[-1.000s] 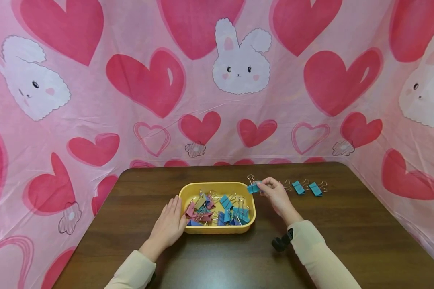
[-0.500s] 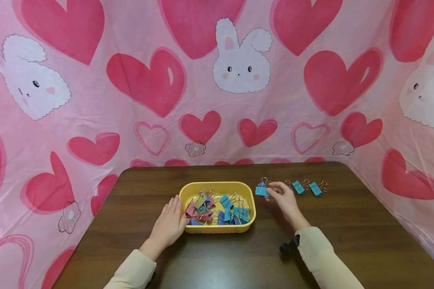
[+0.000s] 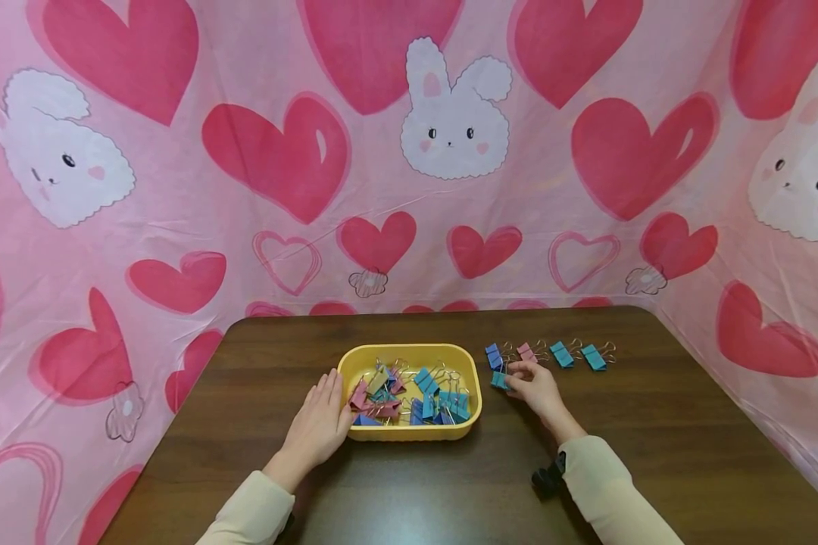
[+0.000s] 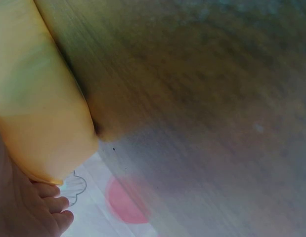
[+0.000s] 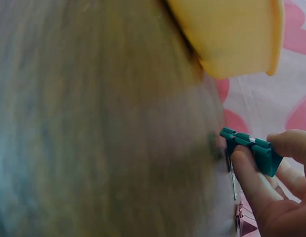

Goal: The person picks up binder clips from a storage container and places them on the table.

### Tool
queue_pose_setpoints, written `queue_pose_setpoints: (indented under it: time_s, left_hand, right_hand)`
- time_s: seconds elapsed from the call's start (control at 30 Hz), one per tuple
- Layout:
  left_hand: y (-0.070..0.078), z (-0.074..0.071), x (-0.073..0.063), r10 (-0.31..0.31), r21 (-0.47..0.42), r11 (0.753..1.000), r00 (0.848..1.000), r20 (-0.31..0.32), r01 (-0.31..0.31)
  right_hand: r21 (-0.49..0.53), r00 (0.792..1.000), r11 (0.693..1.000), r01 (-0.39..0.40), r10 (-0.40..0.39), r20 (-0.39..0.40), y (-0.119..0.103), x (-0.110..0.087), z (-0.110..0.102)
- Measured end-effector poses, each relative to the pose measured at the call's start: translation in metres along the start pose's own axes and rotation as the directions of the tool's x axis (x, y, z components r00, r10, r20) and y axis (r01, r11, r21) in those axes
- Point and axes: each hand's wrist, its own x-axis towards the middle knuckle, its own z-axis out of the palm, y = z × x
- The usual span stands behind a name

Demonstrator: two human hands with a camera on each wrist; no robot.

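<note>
On the right side of the desk [image 3: 654, 446], just off the tray's end, the right hand [image 3: 540, 390] held a teal binder clip [image 3: 499, 381] pinched between thumb and fingertips, gripping one end of its body. Whether the clip touched the wood could not be told. Close behind it, on the desk, lay a blue clip [image 3: 494, 356]; beyond the fingers came a pink clip [image 3: 526, 353], then two further teal ones, the nearer [image 3: 562, 354] and the outer [image 3: 594, 357], making a row with their wire handles toward the right. To the left stood the yellow tray [image 3: 416, 434], holding a jumble of pink, blue, teal and yellow clips. The left hand [image 3: 318, 412] rested against the tray's left end, fingers straight and gripping nothing. A heart-and-rabbit cloth [image 3: 450, 140] hung behind the desk.

The crowding looked like the chief risk: the held clip's handles might catch the blue clip, or the knuckles might nudge the pink one out of line. A pinch at one end could also let the clip twist or slip.

Half a second earlier the held clip had partly covered the blue one and the hand had hidden most of the pink; now it sat nearer the person, with both showing. The left hand, the tray and the outer clips looked unchanged.
</note>
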Motion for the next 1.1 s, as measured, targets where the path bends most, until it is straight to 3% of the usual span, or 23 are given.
queue_pose_setpoints:
  time_s: [0.2, 0.3, 0.5, 0.77, 1.1]
  left_hand:
    - [0.000, 0.000, 0.000, -0.003, -0.007, 1.000, 1.000, 0.002, 0.003]
    - [-0.001, 0.000, 0.000, -0.003, -0.006, 1.000, 1.000, 0.003, 0.003]
    - [0.000, 0.001, -0.001, -0.003, -0.007, 1.000, 1.000, 0.003, 0.003]
    - [0.000, -0.001, -0.001, -0.012, -0.016, 1.000, 1.000, 0.026, 0.013]
    - [-0.001, 0.002, -0.001, 0.002, -0.006, 1.000, 1.000, 0.000, -0.002]
  right_hand:
    - [-0.126, 0.999, 0.991, -0.049, 0.047, -0.018, 0.003, 0.001, -0.001]
    - [-0.117, 0.996, 0.989, -0.094, 0.094, -0.009, 0.003, 0.000, -0.002]
    - [-0.039, 0.996, 0.996, -0.085, 0.086, 0.030, 0.000, -0.004, -0.004]
    - [-0.096, 0.988, 0.984, -0.151, 0.152, -0.006, 0.003, 0.004, -0.001]
    - [-0.163, 0.992, 0.979, -0.121, 0.124, 0.007, 0.006, 0.008, -0.004]
